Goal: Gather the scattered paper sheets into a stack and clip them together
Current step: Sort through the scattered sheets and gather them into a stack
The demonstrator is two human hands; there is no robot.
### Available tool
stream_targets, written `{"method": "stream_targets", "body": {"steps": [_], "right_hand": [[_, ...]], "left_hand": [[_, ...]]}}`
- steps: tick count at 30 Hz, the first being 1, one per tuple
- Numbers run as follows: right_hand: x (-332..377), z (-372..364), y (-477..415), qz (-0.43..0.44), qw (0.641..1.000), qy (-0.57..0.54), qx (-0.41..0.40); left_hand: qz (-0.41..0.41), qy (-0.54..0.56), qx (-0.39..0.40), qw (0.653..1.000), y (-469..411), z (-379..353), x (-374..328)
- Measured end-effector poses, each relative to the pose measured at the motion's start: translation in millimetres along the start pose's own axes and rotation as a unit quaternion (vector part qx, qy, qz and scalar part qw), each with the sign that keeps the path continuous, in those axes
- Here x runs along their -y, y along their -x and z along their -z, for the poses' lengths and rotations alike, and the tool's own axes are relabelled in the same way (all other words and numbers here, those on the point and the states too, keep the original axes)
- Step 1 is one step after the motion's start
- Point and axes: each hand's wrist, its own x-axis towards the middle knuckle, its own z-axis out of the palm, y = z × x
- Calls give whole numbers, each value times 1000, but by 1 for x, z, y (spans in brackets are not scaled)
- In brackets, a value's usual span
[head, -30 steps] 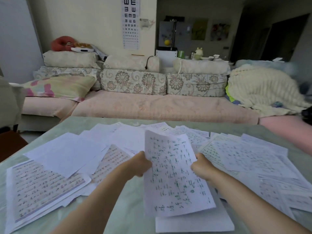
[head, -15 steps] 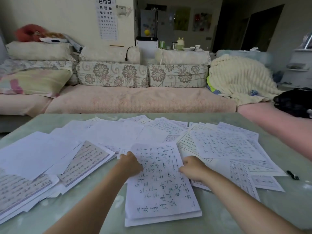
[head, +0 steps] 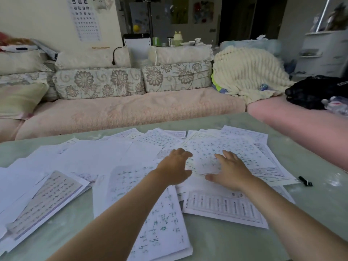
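Glossy pale-green table (head: 216, 242), white paper sheets (head: 105, 159) fanned from 9 to 3 o'clock, stack (head: 162, 223) at 6, black clip (head: 305, 181) at 3, left hand (head: 174, 169) and right hand (head: 229, 172) splayed loose over the centre, gripping nothing, quilted pink sofa (head: 122, 112) at 12, ribbed cream blanket (head: 248, 72) at 1

So the white printed paper sheets (head: 105, 157) lie flat, scattered and overlapping everywhere. The small black binder clip (head: 305, 181) sits just off their right edge.
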Motion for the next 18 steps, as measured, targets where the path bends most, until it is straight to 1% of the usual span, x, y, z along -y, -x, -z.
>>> {"method": "stream_targets", "body": {"steps": [4, 6, 8, 9, 11, 13, 15, 17, 18], "right_hand": [[-19, -5, -13, 12, 1000, -3, 26], [-25, -7, -20, 26, 1000, 3, 11], [-30, -9, -24, 39, 998, 42, -20], [-33, -11, -27, 48, 997, 51, -38], [-35, -12, -29, 69, 994, 42, -70], [-35, -10, -28, 96, 990, 19, -103], [-38, -9, -28, 120, 985, 10, -127], [-43, -9, -29, 120, 980, 15, -160], [-44, -8, -27, 106, 975, 16, -194]], "left_hand": [[1, -15, 84, 996, -40, -27, -14], [9, -11, 107, 994, -51, -37, -15], [9, -6, 111, 994, -56, -44, -14], [0, -12, 101, 995, -58, -47, -12], [-32, -34, 56, 997, -59, -51, -9], [-74, -78, -15, 994, -61, -54, -8], [-116, -128, -83, 981, -61, -57, -11], [-127, -123, -120, 977, -61, -59, -13], [-122, -107, -134, 978, -61, -58, -13]]}}
